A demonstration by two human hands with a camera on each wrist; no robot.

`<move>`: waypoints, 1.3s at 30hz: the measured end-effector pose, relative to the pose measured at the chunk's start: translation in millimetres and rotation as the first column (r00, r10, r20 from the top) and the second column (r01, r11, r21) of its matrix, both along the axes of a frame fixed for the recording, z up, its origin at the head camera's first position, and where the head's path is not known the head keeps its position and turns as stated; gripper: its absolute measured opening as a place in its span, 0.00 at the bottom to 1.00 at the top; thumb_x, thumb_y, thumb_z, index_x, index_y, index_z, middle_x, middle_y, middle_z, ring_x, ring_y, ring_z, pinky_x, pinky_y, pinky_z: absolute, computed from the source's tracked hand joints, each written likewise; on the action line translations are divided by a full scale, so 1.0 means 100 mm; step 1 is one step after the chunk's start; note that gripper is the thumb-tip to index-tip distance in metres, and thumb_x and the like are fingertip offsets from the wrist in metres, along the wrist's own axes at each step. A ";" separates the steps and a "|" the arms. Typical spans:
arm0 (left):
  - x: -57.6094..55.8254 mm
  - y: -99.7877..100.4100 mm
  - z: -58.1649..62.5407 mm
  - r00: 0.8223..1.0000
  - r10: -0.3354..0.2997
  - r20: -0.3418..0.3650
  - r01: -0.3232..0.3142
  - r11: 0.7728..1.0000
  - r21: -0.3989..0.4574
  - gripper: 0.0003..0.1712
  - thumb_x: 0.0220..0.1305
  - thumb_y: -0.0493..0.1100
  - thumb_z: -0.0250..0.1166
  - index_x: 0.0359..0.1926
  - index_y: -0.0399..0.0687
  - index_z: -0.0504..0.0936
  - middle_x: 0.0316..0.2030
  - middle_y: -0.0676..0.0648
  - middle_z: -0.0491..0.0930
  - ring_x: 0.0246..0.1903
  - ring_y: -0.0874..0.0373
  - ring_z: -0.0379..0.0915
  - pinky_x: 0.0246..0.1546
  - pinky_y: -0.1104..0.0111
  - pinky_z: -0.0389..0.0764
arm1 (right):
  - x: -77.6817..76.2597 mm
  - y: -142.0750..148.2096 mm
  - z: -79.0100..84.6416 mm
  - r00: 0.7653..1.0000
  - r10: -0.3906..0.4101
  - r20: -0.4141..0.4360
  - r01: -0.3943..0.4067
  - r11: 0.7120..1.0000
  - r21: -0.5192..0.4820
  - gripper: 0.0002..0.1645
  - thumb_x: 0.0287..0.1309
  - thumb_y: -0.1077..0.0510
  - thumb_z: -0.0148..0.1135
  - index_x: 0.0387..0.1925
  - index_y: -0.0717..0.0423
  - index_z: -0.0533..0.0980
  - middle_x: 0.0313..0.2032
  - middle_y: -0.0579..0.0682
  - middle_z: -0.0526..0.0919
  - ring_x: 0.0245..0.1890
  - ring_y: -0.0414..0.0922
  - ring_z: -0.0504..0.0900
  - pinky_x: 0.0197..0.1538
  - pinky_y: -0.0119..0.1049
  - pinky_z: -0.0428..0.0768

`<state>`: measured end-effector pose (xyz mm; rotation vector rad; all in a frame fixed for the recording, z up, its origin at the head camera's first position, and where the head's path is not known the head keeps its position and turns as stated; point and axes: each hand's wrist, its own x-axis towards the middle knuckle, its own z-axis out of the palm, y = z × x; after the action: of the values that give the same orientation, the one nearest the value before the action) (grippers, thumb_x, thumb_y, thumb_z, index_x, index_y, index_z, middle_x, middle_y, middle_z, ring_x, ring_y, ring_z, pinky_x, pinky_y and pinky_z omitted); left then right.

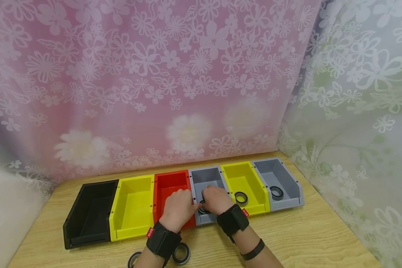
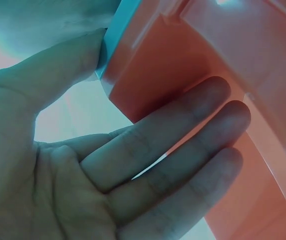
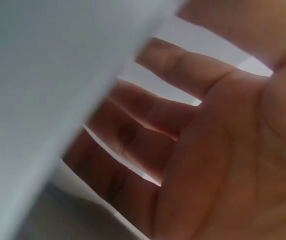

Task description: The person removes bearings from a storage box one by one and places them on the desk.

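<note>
In the head view my left hand (image 1: 178, 208) is over the front of the red bin (image 1: 172, 179), its thumb pointing at the middle grey bin (image 1: 206, 175). The left wrist view shows that thumb (image 2: 78, 60) at the bin's edge and three fairly straight fingers (image 2: 182, 130) spread in front of the red wall. Over the middle grey bin is my right hand (image 1: 217, 199). Its fingers (image 3: 147, 105) look loosely extended, with their tips hidden behind a blurred pale wall (image 3: 58, 90). Between the hands lies a bearing (image 1: 202, 207), partly covered, in that grey bin.
A black bin (image 1: 93, 208) and a yellow bin (image 1: 134, 204) stand on the left. On the right, another yellow bin (image 1: 243, 176) and a grey bin (image 1: 278, 171) each hold a bearing. Two more bearings, one ring (image 1: 181, 254) near my left wrist, lie on the wooden table (image 1: 308, 234).
</note>
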<state>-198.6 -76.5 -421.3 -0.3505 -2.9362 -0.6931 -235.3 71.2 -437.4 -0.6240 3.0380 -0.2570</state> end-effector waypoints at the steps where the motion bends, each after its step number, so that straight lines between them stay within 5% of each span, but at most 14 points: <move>1: 0.00 0.00 0.00 1.000 -0.001 -0.001 0.001 1.000 0.002 0.21 0.52 0.49 0.83 0.22 0.42 0.81 0.12 0.51 0.58 0.12 0.58 0.60 0.14 0.70 0.63 | 0.00 0.00 0.00 1.000 -0.002 0.007 0.002 1.000 -0.006 0.15 0.54 0.55 0.79 0.27 0.59 0.81 0.24 0.48 0.72 0.24 0.43 0.70 0.29 0.36 0.75; 14: 0.01 0.01 0.01 1.000 0.003 0.022 -0.003 1.000 0.013 0.20 0.52 0.48 0.82 0.23 0.40 0.81 0.12 0.50 0.59 0.12 0.57 0.61 0.14 0.69 0.65 | 0.00 -0.01 0.00 0.999 0.000 0.052 0.002 0.999 -0.038 0.12 0.50 0.59 0.81 0.30 0.57 0.82 0.24 0.47 0.73 0.24 0.44 0.71 0.30 0.37 0.77; 24: 0.00 0.01 0.01 0.999 0.010 0.032 -0.010 1.000 0.008 0.19 0.53 0.47 0.82 0.24 0.40 0.83 0.11 0.50 0.61 0.12 0.57 0.62 0.14 0.69 0.65 | 0.00 -0.03 0.00 1.000 0.029 0.004 -0.029 0.999 0.015 0.17 0.42 0.56 0.85 0.30 0.55 0.82 0.24 0.46 0.74 0.24 0.42 0.71 0.28 0.38 0.76; 39: 0.00 0.00 0.00 1.000 0.000 0.016 0.000 1.000 0.001 0.20 0.53 0.48 0.82 0.21 0.42 0.81 0.11 0.50 0.60 0.12 0.57 0.62 0.13 0.70 0.66 | 0.00 0.01 0.05 0.996 0.042 0.083 -0.036 0.997 -0.067 0.18 0.46 0.61 0.81 0.34 0.57 0.78 0.27 0.48 0.72 0.26 0.44 0.71 0.32 0.39 0.76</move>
<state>-198.2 -76.0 -421.0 -0.3458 -2.9511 -0.7004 -235.3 71.9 -432.8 -0.6580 2.9435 -0.3732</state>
